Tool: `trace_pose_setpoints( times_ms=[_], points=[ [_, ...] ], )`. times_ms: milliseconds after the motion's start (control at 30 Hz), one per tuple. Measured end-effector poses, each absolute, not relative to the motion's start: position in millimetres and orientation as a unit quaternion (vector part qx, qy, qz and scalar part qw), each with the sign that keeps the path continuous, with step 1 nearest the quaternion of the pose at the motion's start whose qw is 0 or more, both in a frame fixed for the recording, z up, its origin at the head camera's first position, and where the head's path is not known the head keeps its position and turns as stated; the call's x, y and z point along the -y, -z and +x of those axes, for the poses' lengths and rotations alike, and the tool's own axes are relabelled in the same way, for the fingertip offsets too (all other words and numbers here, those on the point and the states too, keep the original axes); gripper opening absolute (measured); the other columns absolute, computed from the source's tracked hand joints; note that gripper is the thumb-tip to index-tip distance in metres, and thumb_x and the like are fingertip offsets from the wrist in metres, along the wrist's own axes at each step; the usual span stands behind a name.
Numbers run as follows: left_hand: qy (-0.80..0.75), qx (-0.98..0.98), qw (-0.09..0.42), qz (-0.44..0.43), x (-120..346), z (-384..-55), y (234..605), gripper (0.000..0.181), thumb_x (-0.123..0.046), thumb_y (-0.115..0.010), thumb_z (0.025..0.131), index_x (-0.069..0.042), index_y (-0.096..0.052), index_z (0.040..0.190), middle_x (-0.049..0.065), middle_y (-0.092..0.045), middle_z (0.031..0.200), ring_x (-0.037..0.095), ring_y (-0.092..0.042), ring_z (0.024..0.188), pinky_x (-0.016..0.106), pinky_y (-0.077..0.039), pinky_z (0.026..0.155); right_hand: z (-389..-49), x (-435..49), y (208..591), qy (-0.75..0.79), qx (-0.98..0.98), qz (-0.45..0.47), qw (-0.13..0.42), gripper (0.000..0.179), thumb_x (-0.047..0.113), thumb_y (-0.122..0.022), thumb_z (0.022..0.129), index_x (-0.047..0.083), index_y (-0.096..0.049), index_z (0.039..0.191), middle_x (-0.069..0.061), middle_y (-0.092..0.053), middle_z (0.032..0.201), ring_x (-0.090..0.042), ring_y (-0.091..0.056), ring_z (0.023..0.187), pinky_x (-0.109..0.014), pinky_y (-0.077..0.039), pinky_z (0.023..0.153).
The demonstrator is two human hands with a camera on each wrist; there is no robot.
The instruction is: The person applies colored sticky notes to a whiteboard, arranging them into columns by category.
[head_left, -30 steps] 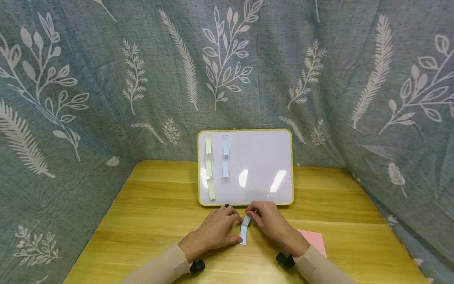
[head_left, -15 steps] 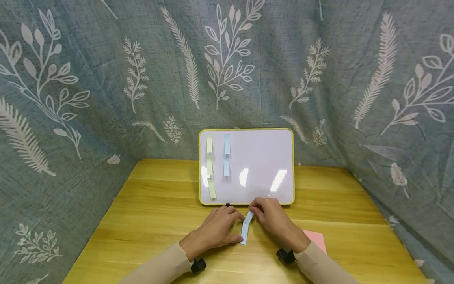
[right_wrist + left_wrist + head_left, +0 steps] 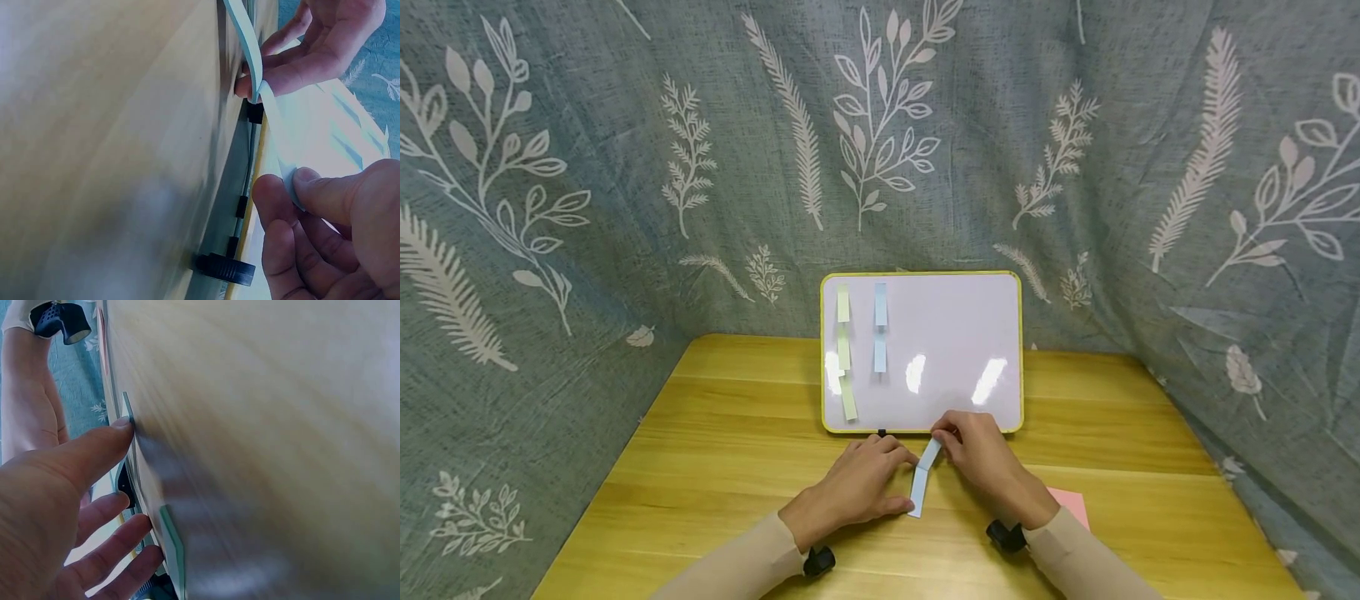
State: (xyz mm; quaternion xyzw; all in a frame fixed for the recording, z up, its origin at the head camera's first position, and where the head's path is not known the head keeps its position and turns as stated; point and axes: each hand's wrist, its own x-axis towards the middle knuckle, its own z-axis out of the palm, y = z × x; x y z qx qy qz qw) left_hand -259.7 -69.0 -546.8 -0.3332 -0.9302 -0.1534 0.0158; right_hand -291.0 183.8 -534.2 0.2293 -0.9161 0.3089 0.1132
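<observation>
A narrow blue sticky-note pad (image 3: 917, 495) lies on the table below the whiteboard. My left hand (image 3: 867, 477) holds it from the left, thumb at the near end and index finger at the far end. The top blue sticky note (image 3: 931, 452) is lifted off the pad (image 3: 245, 37) for part of its length, bent up at the far end. Between thumb and index finger, my right hand (image 3: 981, 452) pinches the sheet's free end. In the right wrist view the sheet (image 3: 279, 140) runs slanting between both hands. A green pad (image 3: 174, 550) lies near my left fingertips.
A yellow-framed whiteboard (image 3: 943, 325) stands behind the hands. It carries a column of green sticky notes (image 3: 844, 304) and, beside that, two blue ones (image 3: 881, 305). Partly behind the right forearm lies a pink square (image 3: 1073, 505). A patterned cloth (image 3: 925, 208) surrounds the table (image 3: 715, 442).
My right hand has moved slightly forward and to the right, drawing the lifted blue sheet farther from its pad. The left hand has stayed nearly in place.
</observation>
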Motion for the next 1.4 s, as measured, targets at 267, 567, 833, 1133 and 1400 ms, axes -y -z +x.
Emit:
trace_pose_setpoints(
  times_ms=[267,567,833,1133,1400],
  points=[
    [0.146,0.932,0.017,-0.332,68.4,-259.0,546.7,0.058,-0.055,-0.094,0.098,-0.026,-0.079,0.146,-0.006,-0.076,0.144,0.016,-0.069,0.126,0.047,-0.060,0.107,-293.1,-186.0,529.7,-0.323,0.916,0.212,0.109,0.006,0.006,-0.082,0.108,0.005,-0.087,0.108,0.000,-0.082,0.085,0.000,-0.064,0.070,-0.022,-0.056,0.069],
    [0.151,0.930,0.016,-0.335,67.9,-258.9,546.2,0.057,-0.052,-0.095,0.099,-0.028,-0.079,0.148,-0.006,-0.075,0.146,0.018,-0.069,0.130,0.049,-0.060,0.110,-290.4,-188.1,508.9,-0.398,0.898,0.161,0.095,0.009,0.007,-0.079,0.111,0.003,-0.086,0.114,-0.013,-0.088,0.100,-0.033,-0.087,0.084,-0.020,-0.059,0.067],
    [0.161,0.927,0.013,-0.340,68.7,-258.5,545.3,0.054,-0.050,-0.094,0.100,-0.031,-0.079,0.148,-0.005,-0.075,0.146,0.020,-0.069,0.132,0.050,-0.060,0.110,-286.7,-188.5,507.1,-0.431,0.879,0.168,0.110,0.011,0.012,-0.081,0.111,0.006,-0.087,0.117,-0.007,-0.089,0.099,-0.032,-0.089,0.087,-0.023,-0.060,0.063],
    [0.171,0.922,0.017,-0.347,68.9,-257.3,547.2,0.048,-0.046,-0.096,0.099,-0.031,-0.084,0.143,-0.005,-0.075,0.144,0.018,-0.068,0.127,0.043,-0.058,0.104,-283.4,-187.2,508.3,-0.450,0.864,0.177,0.139,0.011,0.010,-0.083,0.109,0.008,-0.088,0.118,-0.002,-0.090,0.098,-0.035,-0.089,0.090,-0.021,-0.063,0.070],
    [0.162,0.925,0.018,-0.344,68.3,-256.9,546.8,0.047,-0.048,-0.095,0.100,-0.031,-0.084,0.142,-0.005,-0.074,0.144,0.018,-0.068,0.129,0.044,-0.058,0.105,-282.6,-186.3,509.5,-0.462,0.849,0.186,0.174,0.015,0.004,-0.084,0.107,0.006,-0.089,0.121,-0.005,-0.091,0.103,-0.037,-0.089,0.093,-0.021,-0.067,0.077]
  ],
)
